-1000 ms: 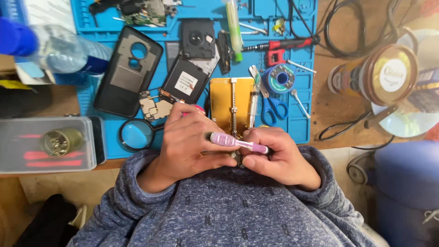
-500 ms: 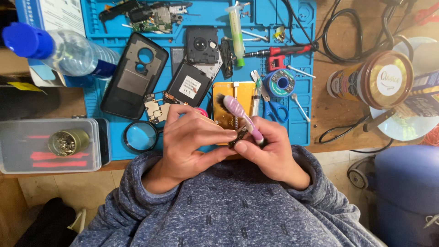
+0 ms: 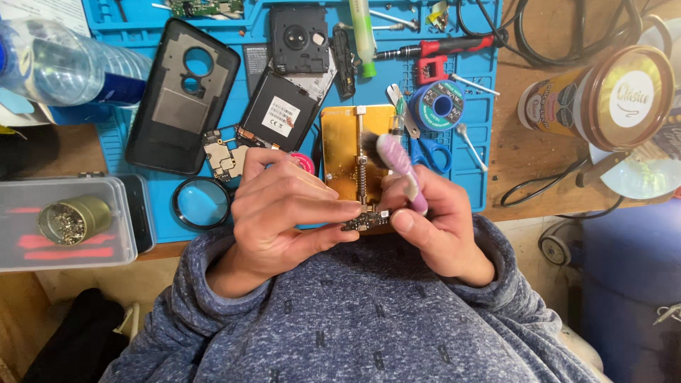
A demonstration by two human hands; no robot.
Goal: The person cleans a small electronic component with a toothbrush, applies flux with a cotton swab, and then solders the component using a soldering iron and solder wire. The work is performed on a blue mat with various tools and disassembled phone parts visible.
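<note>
Both grips are closed at frame centre: left hand (image 3: 284, 206) pinches a small circuit board (image 3: 363, 223), right hand (image 3: 440, 227) holds a pink brush (image 3: 397, 167) above it, phone parts lying disassembled on the blue mat (image 3: 475, 128).

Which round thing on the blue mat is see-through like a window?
The black-rimmed round magnifying lens, lying at the blue mat's near edge beside the left hand. You see blue mat through it; the blue solder spool is solid with a small centre hole.
</note>
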